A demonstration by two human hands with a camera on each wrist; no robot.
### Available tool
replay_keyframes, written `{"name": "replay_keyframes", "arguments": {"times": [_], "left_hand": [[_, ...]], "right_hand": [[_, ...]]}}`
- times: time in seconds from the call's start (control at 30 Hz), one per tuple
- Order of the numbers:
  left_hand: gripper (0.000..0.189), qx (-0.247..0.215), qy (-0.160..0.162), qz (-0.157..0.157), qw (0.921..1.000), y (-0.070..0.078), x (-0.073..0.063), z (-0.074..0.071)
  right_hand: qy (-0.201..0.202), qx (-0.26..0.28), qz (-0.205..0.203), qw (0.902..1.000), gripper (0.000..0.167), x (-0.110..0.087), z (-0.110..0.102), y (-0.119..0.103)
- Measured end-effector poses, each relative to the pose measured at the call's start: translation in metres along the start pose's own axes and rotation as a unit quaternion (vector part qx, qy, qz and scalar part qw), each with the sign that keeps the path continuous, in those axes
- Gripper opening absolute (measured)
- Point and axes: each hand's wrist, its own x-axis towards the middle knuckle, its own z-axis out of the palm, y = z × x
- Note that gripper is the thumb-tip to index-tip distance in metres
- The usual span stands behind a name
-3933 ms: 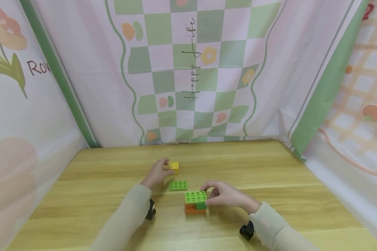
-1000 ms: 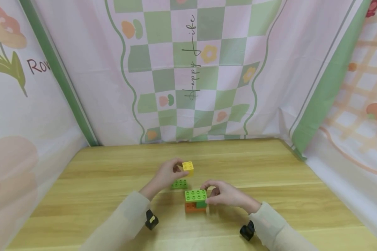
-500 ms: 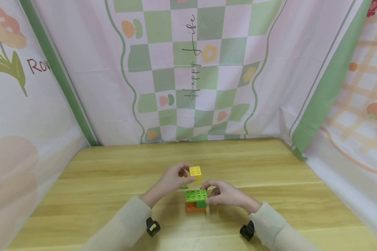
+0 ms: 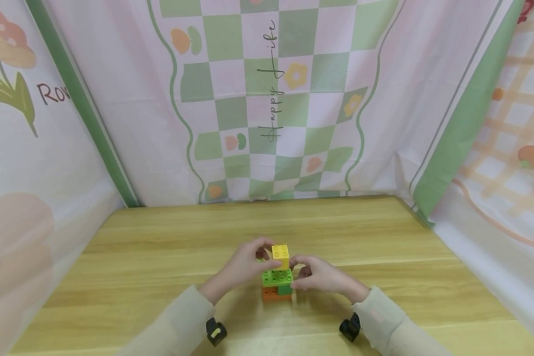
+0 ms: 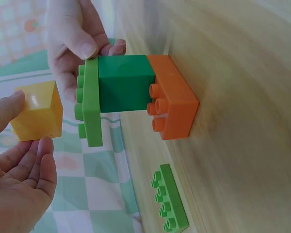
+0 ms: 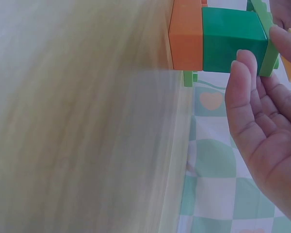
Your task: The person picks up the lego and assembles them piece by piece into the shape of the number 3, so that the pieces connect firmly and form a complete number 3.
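Observation:
A yellow toy brick (image 4: 280, 257) is pinched between the thumb and fingers of my left hand (image 4: 242, 267). It hangs just above a small stack, and a gap shows below it in the left wrist view. The stack has a flat light green brick (image 5: 93, 104) on top, a dark green block (image 5: 126, 83) under one end, and an orange brick (image 5: 179, 107) at the bottom on the table. My right hand (image 4: 325, 278) holds the stack's right end, thumb and fingers at the flat light green brick.
A second flat light green brick (image 5: 170, 200) lies on the wooden table (image 4: 160, 247) behind the stack, mostly hidden by my left hand in the head view. A printed curtain (image 4: 267, 163) hangs along the table's far edge.
My left hand has taken hold of the yellow brick, lifted it off the table and carried it right and nearer, over the stack. My right hand has stayed in place.

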Motion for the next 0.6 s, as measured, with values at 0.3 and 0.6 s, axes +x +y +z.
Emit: {"name": "replay_keyframes", "arguments": {"times": [0.3, 0.6], "left_hand": [[0.032, -0.002, -0.006, -0.021, 0.9998, 0.005, -0.006, 0.006], [0.033, -0.006, 0.006, -0.028, 0.9996, 0.002, -0.010, 0.011]], "right_hand": [[-0.002, 0.003, 0.000, 1.0000, 0.039, 0.000, 0.000, -0.001], [0.000, 0.004, 0.005, 1.0000, 0.041, 0.000, 0.000, 0.002]]}}
